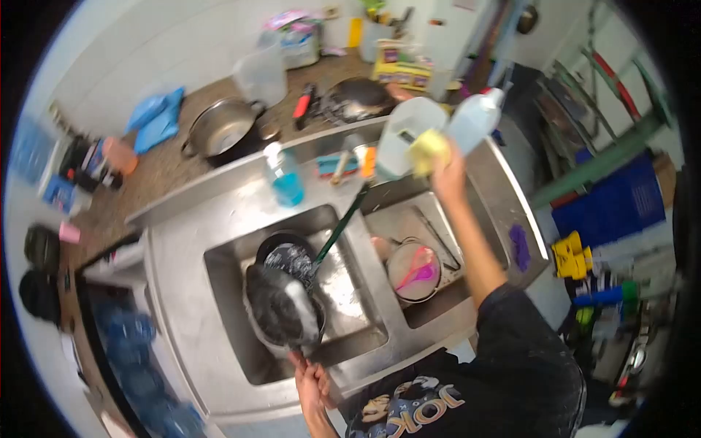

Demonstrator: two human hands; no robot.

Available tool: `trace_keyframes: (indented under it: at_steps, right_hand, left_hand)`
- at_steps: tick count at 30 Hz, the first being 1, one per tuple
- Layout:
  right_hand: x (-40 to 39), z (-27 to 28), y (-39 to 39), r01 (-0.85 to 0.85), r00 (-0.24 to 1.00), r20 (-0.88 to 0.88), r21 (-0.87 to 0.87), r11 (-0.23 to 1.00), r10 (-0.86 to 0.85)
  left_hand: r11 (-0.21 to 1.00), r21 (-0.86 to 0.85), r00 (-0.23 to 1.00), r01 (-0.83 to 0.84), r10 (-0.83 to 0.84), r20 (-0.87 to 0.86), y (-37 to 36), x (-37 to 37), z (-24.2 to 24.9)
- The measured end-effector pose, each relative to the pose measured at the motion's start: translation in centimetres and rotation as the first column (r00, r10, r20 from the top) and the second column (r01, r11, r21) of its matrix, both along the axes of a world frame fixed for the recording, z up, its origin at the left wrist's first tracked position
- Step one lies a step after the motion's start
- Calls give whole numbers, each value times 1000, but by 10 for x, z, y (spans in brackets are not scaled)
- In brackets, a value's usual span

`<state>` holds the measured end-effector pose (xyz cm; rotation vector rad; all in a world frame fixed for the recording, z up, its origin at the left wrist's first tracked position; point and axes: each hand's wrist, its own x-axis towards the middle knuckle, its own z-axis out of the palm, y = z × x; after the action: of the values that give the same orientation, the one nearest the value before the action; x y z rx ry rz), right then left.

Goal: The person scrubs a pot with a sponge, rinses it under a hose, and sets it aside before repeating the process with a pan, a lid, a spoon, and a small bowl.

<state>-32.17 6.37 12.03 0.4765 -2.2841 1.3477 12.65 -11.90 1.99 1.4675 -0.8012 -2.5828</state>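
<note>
My left hand (pixel 314 383) is closed around the handle of a dark frying pan (pixel 274 310) at the near edge of the left sink basin. White suds streak the pan's surface, and it overlaps other dark cookware (pixel 281 244) beneath it. A dark green long handle (pixel 343 226) slants up from the basin. My right hand (pixel 449 175) is raised at the back of the right basin and grips a yellow sponge (pixel 429 152), slightly blurred. Behind the sponge stands a translucent plastic container (pixel 398 139). A bottle of blue liquid soap (pixel 285 179) stands on the sink's back ledge.
In the right basin (pixel 467 255) sits a pot (pixel 413 274) with pink utensils. On the counter behind are a metal pot (pixel 223 131) and a dark pan (pixel 358 98). A large whitish bottle (pixel 475 120) stands at the right, and a purple cloth (pixel 519 247) lies on the right ledge.
</note>
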Motion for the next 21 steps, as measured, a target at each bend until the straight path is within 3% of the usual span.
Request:
trace_keyframes:
  at_steps: [1,2,3,5,7,8,9,10,11,12,14,15,17,19,21]
  right_hand:
    - [-35,6,0,56,998,-4,7,998,-56]
    - [-73,9,8,-36,997,-62,159,987,46]
    - [-78,15,4,52,960,-277,341,939,48]
    - [-44,44,-21,201,870,-493,382,902,15]
    - [21,50,-49,-163,958,-203,196,967,203]
    - [46,30,-53,-374,925,112,108,921,362]
    - [69,-1,-54,-530,768,400,-40,847,500]
    - [92,-47,-60,-637,532,563,-226,737,633]
    - [116,-87,-70,-598,154,792,-401,694,590]
    - [140,-131,-80,-583,59,870,-368,724,489]
    - [167,-214,-101,-347,349,875,-211,914,335]
    - [164,-223,-114,-353,343,874,-219,910,344]
    - [150,-233,-139,-9,301,852,-447,895,428]
    - [137,-252,-153,-10,354,843,-430,903,405]
    - [130,-252,-157,115,275,845,-502,858,458]
  left_hand:
    - [1000,1,1000,4,-4,16,-3,-2,-1]
    - [999,-19,1000,27,-26,15,-5,-5,-3]
    - [998,-39,998,56,-56,14,-5,-7,-3]
    - [998,-29,998,57,-56,36,-6,-12,-2]
    - [998,-48,999,44,-42,34,-6,-12,-5]
    - [997,-47,998,54,-52,34,-6,-14,-5]
    - [997,-46,997,68,-67,36,-5,-14,-5]
    - [999,-21,998,37,-36,45,-5,-15,-6]
    - [999,-22,998,34,-33,57,-6,-14,-8]
    - [999,44,1000,1,-2,12,-7,-13,-11]
    - [981,185,996,-64,76,-56,-11,-6,-18]
    - [981,178,995,-72,83,-52,-14,-5,-19]
    - [914,390,979,-108,167,-121,-21,0,-18]
    - [883,457,966,-109,203,-161,-22,7,-32]
    - [842,529,950,-103,241,-198,-21,11,-41]
